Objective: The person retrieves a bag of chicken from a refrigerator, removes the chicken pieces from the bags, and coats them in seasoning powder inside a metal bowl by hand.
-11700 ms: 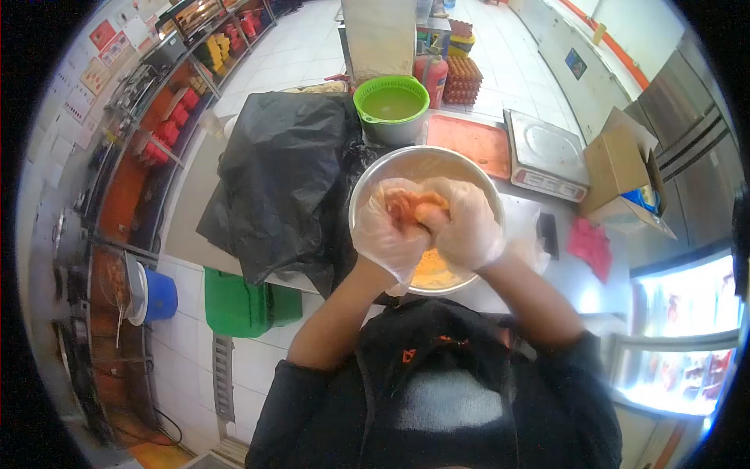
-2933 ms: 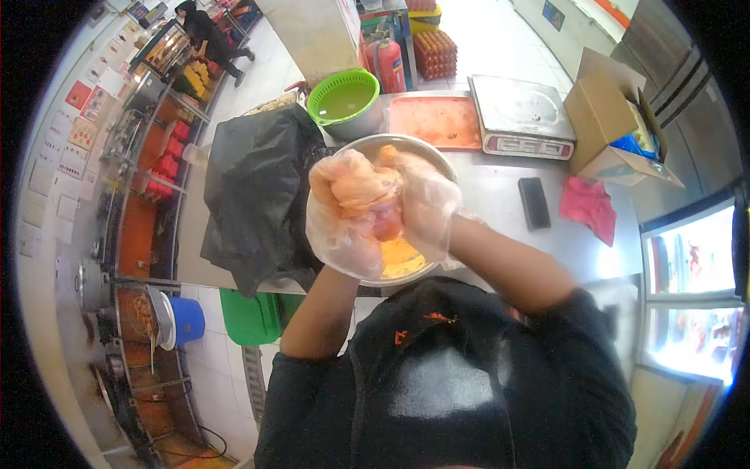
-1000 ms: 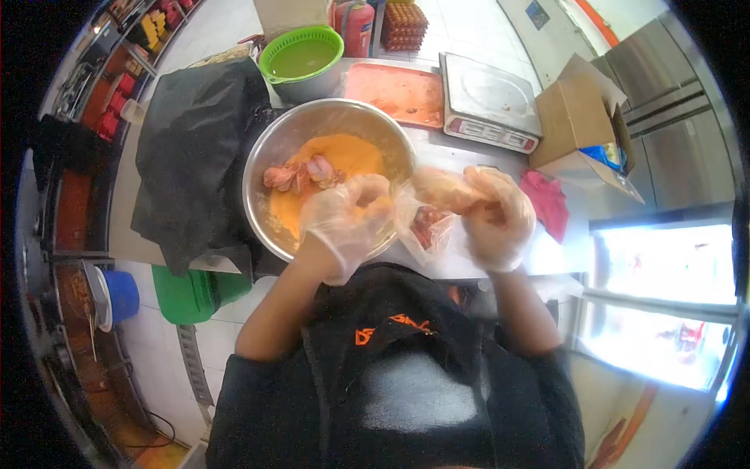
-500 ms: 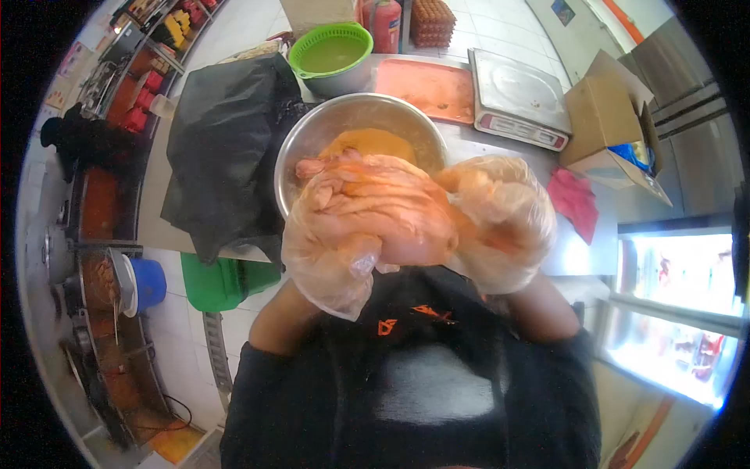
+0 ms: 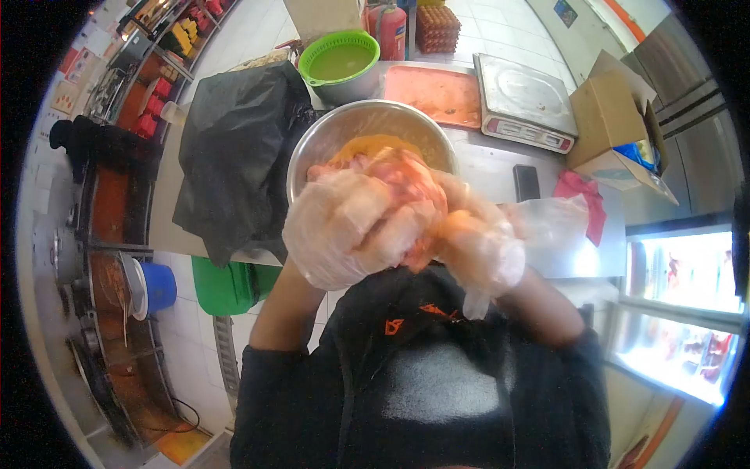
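In clear plastic gloves, my left hand (image 5: 340,230) and my right hand (image 5: 478,242) hold a piece of raw chicken (image 5: 408,181) between them, above the near side of a steel bowl (image 5: 375,117). The fingers of my left hand wrap round the chicken from the left. My right hand closes on its right end, somewhat blurred by motion. The meat looks pink, with an orange-red coating. Orange-yellow powder or paste (image 5: 371,145) shows inside the bowl behind it; the hands hide the bowl's near part.
A black plastic bag (image 5: 234,156) lies left of the bowl. Behind stand a green colander (image 5: 338,59), an orange tray (image 5: 433,94) and a scale (image 5: 527,98). On the right are a phone (image 5: 526,184), a pink cloth (image 5: 582,203) and a cardboard box (image 5: 605,125).
The chicken has been turned and bunched up between my hands. My left fingers now wrap across its front, and my right hand has moved lower and inward, uncovering the phone.
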`<state>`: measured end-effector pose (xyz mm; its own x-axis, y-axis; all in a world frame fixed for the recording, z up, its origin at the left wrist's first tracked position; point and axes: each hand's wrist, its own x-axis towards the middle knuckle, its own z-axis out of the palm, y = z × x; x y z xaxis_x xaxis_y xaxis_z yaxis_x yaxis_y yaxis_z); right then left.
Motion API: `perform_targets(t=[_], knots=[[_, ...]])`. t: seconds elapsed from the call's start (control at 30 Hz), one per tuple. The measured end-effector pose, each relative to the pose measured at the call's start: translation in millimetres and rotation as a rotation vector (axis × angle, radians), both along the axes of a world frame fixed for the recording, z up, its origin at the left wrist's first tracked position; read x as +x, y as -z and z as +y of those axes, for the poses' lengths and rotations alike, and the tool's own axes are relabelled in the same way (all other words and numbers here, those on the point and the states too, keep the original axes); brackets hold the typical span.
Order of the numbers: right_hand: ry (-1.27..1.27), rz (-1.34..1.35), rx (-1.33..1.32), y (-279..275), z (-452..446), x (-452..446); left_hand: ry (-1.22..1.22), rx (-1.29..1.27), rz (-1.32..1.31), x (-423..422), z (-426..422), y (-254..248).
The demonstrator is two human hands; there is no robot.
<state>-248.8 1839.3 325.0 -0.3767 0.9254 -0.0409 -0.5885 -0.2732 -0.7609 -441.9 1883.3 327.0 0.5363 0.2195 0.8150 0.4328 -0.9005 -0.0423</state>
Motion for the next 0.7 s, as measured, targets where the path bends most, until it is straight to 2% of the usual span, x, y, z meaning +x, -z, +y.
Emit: perform_targets(t=[0.07, 0.13, 0.17, 0.2, 0.27, 0.3, 0.33, 0.37, 0.4, 0.43, 0.47, 0.53, 0.6, 0.67, 0.7], knots=[[0.072, -0.152, -0.020, -3, 0, -12, 0.076, 0.007, -0.029, 1, 5, 9], [0.085, -0.078, 0.021, 18, 6, -16, 0.008, 0.106, -0.043, 0, 14, 11], [0.148, 0.001, 0.009, 22, 7, -20, -0.061, -0.071, 0.003, -2, 9, 1], [0.211, 0.084, -0.003, 25, 8, -23, -0.045, -0.065, 0.010, -2, 13, 4], [0.307, 0.037, 0.034, 28, 10, -23, -0.039, -0.534, -0.402, -4, 24, 28], [0.339, -0.060, 0.082, 29, 11, -21, 0.301, -0.790, -0.664, 0, 25, 35], [0.369, -0.158, 0.127, 29, 12, -19, 0.310, -0.791, -0.651, 0, 20, 37], [0.380, -0.150, 0.128, 29, 12, -17, 0.443, -1.042, -0.841, 2, 11, 37], [0.327, -0.321, 0.138, 30, 12, -15, 0.573, -1.297, -1.032, 10, 2, 32], [0.269, -0.491, 0.143, 31, 11, -13, 0.510, -1.292, -0.995, 19, -3, 34], [0.274, -0.488, 0.138, 35, 10, -16, 0.510, -1.300, -0.989, 22, -6, 40], [0.400, -0.413, 0.253, 43, 8, -24, 0.209, -1.351, -0.721, 25, -9, 58], [0.503, -0.357, 0.327, 44, 7, -28, 0.234, -1.348, -0.648, 26, -8, 61], [0.411, -0.747, 0.405, 35, 8, -15, 0.126, -1.128, -0.466, 29, -11, 61], [0.423, -0.748, 0.393, 37, 8, -17, 0.089, -0.809, -0.547, 37, -6, 72]])
